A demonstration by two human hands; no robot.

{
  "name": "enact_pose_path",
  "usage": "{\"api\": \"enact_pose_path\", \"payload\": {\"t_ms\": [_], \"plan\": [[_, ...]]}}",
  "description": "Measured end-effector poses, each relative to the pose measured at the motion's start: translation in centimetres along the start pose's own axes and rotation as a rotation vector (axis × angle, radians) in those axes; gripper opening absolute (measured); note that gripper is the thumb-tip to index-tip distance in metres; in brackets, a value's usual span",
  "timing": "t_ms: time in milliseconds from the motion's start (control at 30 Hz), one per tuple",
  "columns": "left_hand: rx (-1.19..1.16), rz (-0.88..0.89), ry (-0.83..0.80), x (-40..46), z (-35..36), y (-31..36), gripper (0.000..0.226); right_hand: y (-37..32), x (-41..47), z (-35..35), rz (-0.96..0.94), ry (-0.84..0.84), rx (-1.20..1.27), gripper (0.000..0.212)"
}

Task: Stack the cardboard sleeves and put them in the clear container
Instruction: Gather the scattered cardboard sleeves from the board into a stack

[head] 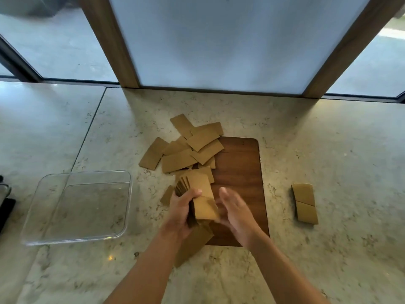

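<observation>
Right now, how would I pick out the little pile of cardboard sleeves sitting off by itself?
Start at the dark wooden board in the middle of the marble counter. Look to its right, across a strip of bare counter, for the small tidy pile of sleeves. Unlike the scattered sleeves at the board's far left corner, it lies squared up and alone.

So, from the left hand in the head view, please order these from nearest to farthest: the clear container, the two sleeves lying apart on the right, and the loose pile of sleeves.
Measured from the left hand:
1. Loose pile of sleeves, just beyond the hand.
2. Clear container, to its left.
3. Two sleeves, far right, past the wooden board.
</observation>
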State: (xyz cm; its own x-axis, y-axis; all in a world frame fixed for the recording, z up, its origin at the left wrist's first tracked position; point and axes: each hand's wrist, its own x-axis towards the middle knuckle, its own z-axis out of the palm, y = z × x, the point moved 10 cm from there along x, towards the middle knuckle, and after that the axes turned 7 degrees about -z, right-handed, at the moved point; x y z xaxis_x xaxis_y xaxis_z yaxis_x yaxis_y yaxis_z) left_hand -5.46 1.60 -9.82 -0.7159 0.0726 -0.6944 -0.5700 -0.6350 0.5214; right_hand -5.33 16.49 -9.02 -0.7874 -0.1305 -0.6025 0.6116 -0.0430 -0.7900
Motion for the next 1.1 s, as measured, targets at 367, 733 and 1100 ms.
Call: {"api": "enact_pose_path", "payload": {"t_ms": [367,733,1100], "plan": [[0.557,0.314,-0.218,5.1,9.0,3.6,0.069,-6.1,4.7,-9.1,-0.452,-0.034,-0.309,0.065],[0.473,0.576,0.295,10.2,9.8,-0.4,0.033,-4.3,9.2,-11.7,-0.526,0.427,0.056,0.049],[0.59,0.667,0.29,10.2,9.1,-0.6,0.032,-3.8,8.4,-11.8,-0.625,0.694,-0.061,0.023]]}}
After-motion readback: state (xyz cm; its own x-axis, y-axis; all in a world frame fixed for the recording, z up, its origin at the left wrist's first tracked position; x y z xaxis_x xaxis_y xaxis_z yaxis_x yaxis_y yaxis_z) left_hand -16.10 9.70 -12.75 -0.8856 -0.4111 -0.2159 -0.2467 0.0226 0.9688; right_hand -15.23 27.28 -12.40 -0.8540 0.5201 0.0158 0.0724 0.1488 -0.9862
